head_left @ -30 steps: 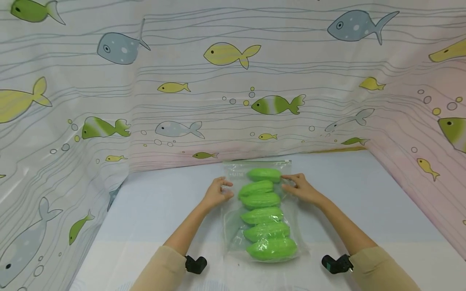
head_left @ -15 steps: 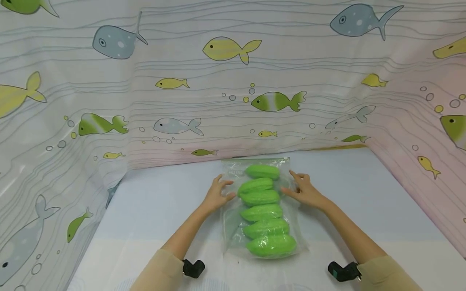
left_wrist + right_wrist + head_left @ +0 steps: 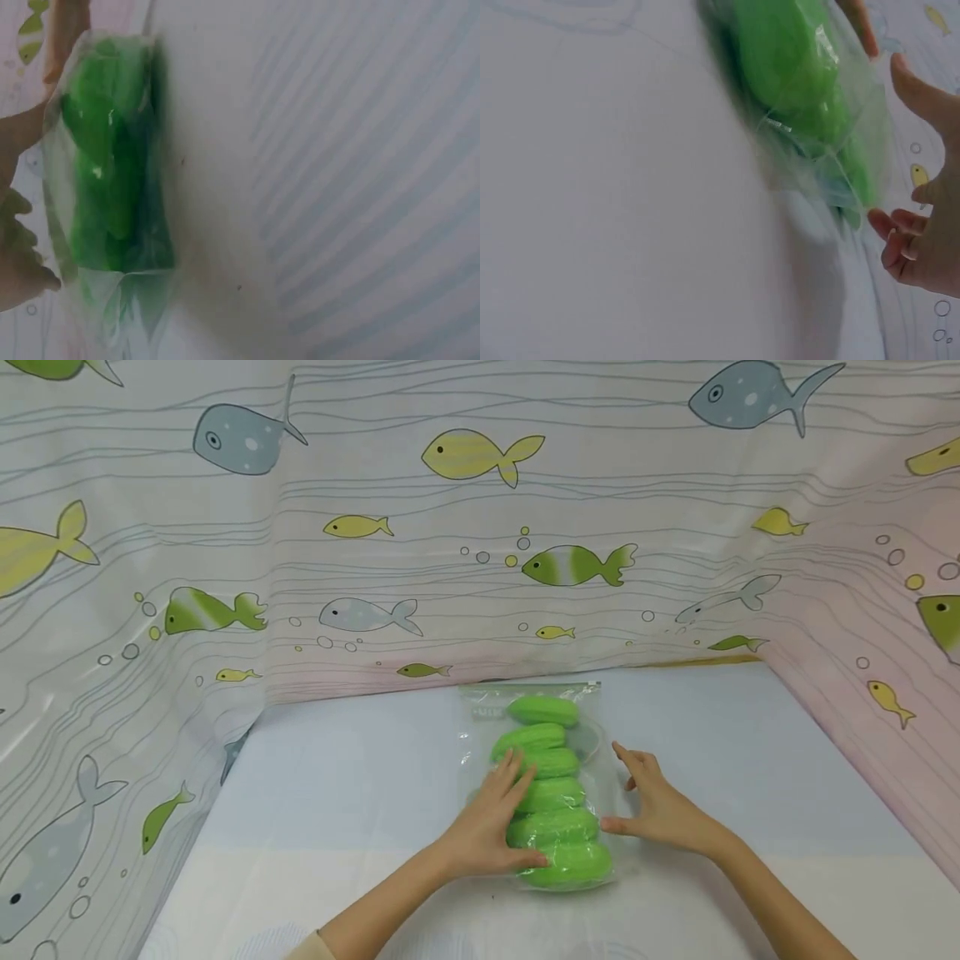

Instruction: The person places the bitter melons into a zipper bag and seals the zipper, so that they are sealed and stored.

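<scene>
A clear zip-top plastic bag (image 3: 487,697) lies on the table with several green ridged fruit-like pieces (image 3: 555,793) stacked in a column inside. Its slider edge faces the far side. My left hand (image 3: 487,831) lies over the bag's left side, fingers spread across the middle pieces and thumb pointing at the lowest one. Just off the bag's right edge is my right hand (image 3: 663,802), its thumb tip right at the plastic. In the right wrist view the right hand (image 3: 934,240) has thumb and fingers apart beside the bag (image 3: 866,120). The left wrist view shows the bag (image 3: 112,172) dimly.
A pale blue and white cover (image 3: 337,793) spreads over the table. Fish-printed curtains (image 3: 480,552) hang along the back and both sides, close behind the bag's far end.
My left hand has moved from the bag's upper left edge rightward and nearer, onto the bag. My right hand has drawn back toward me along the right edge. The bag has barely shifted.
</scene>
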### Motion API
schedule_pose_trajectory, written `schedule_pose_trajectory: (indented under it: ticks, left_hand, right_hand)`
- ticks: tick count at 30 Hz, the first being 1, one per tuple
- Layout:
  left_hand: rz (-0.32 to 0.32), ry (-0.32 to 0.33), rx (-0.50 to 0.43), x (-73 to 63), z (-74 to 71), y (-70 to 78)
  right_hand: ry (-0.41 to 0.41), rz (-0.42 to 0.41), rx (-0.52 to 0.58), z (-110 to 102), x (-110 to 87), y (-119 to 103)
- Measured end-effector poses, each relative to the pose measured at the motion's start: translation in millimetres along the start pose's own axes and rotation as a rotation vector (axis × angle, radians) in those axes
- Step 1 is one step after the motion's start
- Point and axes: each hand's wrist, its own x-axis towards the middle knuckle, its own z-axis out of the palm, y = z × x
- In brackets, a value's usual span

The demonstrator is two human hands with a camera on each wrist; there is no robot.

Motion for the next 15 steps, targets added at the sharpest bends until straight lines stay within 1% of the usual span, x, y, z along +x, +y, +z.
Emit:
schedule_pose_trajectory:
  ticks: [1,3,5,8,11,15]
  left_hand:
    - [0.007,-0.007,0.021,-1.7,3.3,2.6]
    - [0.001,-0.014,0.059,-5.0,9.2,5.4]
    - [-0.011,-0.005,0.081,-7.9,13.9,6.5]
    - [-0.025,-0.002,0.077,-11.3,18.1,7.2]
    - [-0.023,0.001,0.062,-14.2,19.0,6.3]
    - [-0.037,0.004,0.051,-19.2,15.9,2.3]
  right_hand:
    - [0.003,-0.013,-0.007,2.1,-3.8,-1.6]
    - [0.012,-0.026,-0.024,6.9,-10.5,-4.1]
    - [0.019,-0.028,-0.036,11.3,-16.1,-5.4]
    - [0.028,-0.007,-0.032,15.7,-22.8,-5.9]
    - [0.040,-0.019,-0.028,18.4,-26.7,-5.8]
    - [0.063,-0.083,-0.066,18.8,-28.8,-5.7]
